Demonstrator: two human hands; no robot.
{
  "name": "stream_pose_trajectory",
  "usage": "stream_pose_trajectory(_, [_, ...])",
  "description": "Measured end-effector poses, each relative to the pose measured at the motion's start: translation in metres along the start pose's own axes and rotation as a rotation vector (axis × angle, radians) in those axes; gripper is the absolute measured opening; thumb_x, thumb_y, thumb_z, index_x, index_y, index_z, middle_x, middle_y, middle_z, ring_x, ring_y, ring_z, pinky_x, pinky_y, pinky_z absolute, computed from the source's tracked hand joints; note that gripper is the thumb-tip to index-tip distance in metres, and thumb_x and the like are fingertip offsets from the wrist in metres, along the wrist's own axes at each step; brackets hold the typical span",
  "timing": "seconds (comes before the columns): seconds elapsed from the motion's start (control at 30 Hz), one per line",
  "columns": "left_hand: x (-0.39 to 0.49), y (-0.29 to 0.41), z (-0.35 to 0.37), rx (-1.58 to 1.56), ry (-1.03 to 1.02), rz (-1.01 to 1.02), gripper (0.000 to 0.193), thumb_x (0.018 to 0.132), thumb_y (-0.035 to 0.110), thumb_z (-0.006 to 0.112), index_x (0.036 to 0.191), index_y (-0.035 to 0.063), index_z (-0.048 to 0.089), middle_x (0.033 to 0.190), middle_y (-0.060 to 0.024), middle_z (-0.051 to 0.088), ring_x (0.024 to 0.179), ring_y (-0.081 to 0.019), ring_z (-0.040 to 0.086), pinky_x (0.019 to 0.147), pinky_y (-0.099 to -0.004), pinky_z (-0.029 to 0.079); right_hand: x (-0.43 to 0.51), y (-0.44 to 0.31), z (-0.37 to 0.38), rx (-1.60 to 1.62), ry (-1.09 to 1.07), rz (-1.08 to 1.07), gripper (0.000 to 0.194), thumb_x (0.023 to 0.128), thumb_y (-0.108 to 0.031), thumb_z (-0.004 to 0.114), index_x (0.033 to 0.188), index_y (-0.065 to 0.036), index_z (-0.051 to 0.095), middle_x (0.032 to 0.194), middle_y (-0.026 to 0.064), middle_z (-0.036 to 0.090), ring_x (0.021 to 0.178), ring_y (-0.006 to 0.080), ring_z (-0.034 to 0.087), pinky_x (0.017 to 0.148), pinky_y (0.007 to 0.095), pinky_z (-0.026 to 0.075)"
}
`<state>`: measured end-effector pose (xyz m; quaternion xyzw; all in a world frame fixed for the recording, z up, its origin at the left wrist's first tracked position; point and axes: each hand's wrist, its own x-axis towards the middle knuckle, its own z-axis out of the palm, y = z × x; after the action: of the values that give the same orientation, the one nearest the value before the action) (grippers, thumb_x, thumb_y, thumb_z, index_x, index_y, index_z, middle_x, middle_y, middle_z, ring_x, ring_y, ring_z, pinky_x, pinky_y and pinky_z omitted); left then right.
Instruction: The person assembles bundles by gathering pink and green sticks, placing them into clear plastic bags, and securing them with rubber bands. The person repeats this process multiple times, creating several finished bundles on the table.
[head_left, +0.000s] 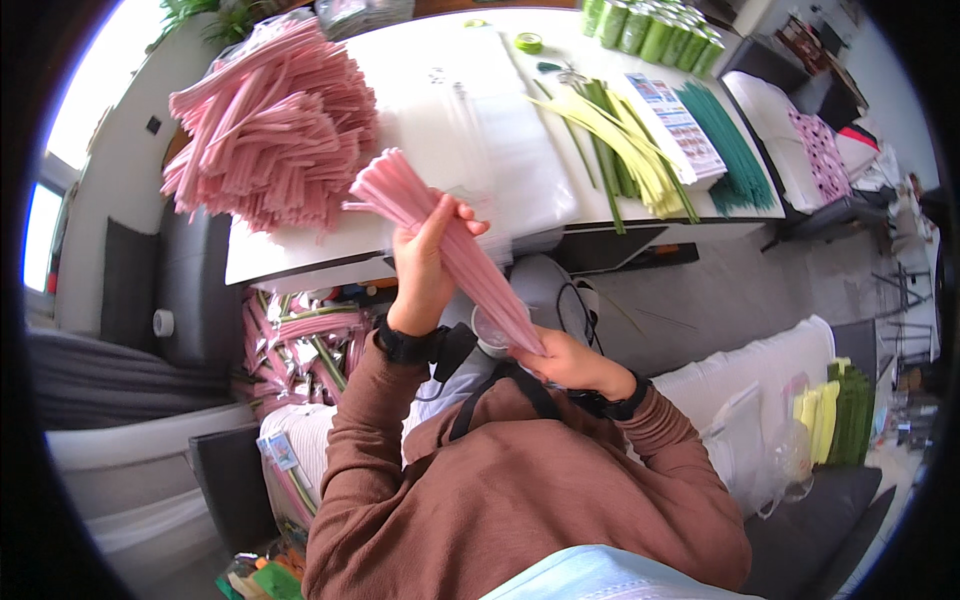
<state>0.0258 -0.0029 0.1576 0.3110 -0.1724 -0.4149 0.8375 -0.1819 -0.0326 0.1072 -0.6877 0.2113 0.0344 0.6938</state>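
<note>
A bundle of pink chenille stems (480, 277) slants between my two hands, above my lap and near the table's front edge. My left hand (429, 259) is closed around its upper part, thumb on top. At the bundle's lower end, my right hand (566, 362) grips the tips. A large heap of pink chenille stems (277, 127) lies on the left of the white table (300, 259). Clear plastic bags (517, 165) lie flat at the table's middle. Right of them are light yellow stems (637, 161), green stems (600, 112), a stack of printed sheets (671, 127) and dark teal stems (727, 150).
Rolls of green tape (652, 37) stand at the table's back right, with a loose tape roll (529, 43) nearby. Packed pink and green bundles (307, 345) fill the space below the table at left. Yellow and green bundles (832, 412) rest on the sofa at right.
</note>
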Motion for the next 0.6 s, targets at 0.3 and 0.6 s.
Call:
stream_pose_trajectory(0.3, [-0.002,0.008,-0.022,0.144,0.066,-0.033,0.012,0.09,0.011,0.054,0.098,0.0048,0.048,0.072,-0.0037,0.049,0.056,-0.012,0.048,0.054,-0.0275,0.045,-0.015,0.012,-0.053,-0.068,0.074,-0.251,0.044,0.083,-0.028,0.067,0.115,0.0,0.054,0.099,0.0103,0.063,0.092,0.0159,0.058,0.082,0.0298,0.046])
stream_pose_trajectory(0.6, [-0.019,0.013,-0.029,0.148,0.109,-0.032,0.009,0.09,0.009,0.054,0.095,0.0051,0.047,0.071,-0.004,0.048,0.055,-0.012,0.047,0.054,-0.0274,0.045,0.047,0.07,-0.161,-0.82,1.213,-0.211,0.016,0.081,-0.018,0.064,0.086,-0.003,0.059,0.079,0.0101,0.061,0.072,0.0283,0.06,0.064,0.0367,0.048])
